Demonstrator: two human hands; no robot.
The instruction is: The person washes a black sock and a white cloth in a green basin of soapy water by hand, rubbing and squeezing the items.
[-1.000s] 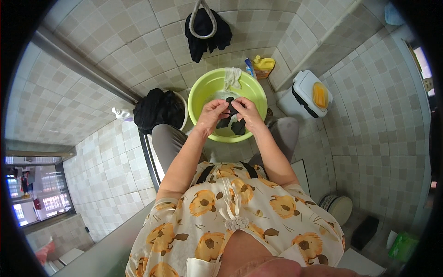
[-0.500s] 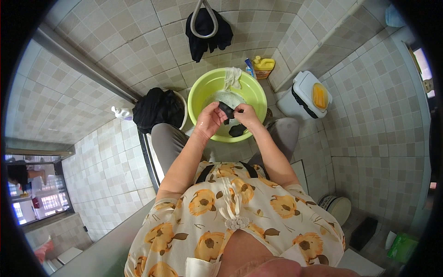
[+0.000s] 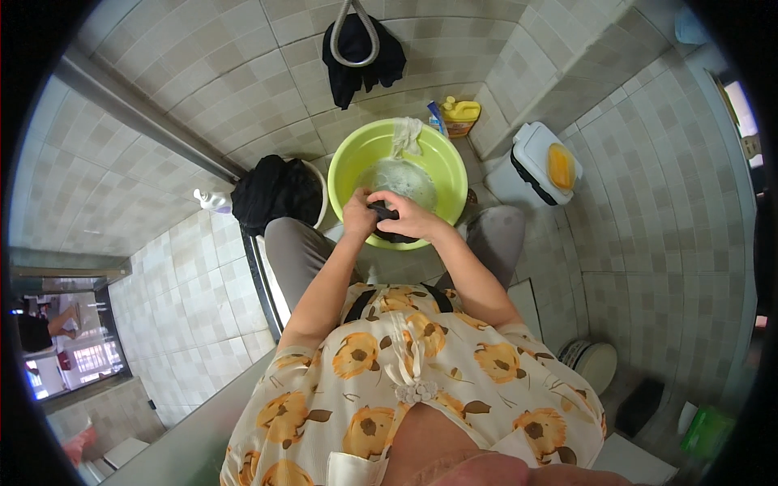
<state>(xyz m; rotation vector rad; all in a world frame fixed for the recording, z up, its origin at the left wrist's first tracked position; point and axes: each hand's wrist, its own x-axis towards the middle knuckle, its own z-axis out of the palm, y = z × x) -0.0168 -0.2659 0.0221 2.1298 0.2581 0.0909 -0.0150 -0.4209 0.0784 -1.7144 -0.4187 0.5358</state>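
Low over the near side of a lime-green basin (image 3: 455,162), my left hand (image 3: 359,214) and my right hand (image 3: 412,219) are closed together on a small black cloth (image 3: 383,211). Its exact kind does not show, since the fingers cover most of it. More dark fabric (image 3: 395,238) lies just below my hands, at the basin's near wall. Foamy water (image 3: 397,176) fills the bottom of the basin. A whitish cloth (image 3: 407,136) hangs over the far rim.
Black clothes (image 3: 277,193) are heaped in a pale tub on the left, beside a white bottle (image 3: 212,200). Behind the basin stands a yellow jug (image 3: 462,116). To the right is a white lidded bin (image 3: 531,166). A shower hose (image 3: 374,44) and black garment (image 3: 348,77) hang on the wall.
Both hands have come together and moved slightly down toward me. The black cloth, held up between the fingertips before, is now gathered and mostly covered by the hands.
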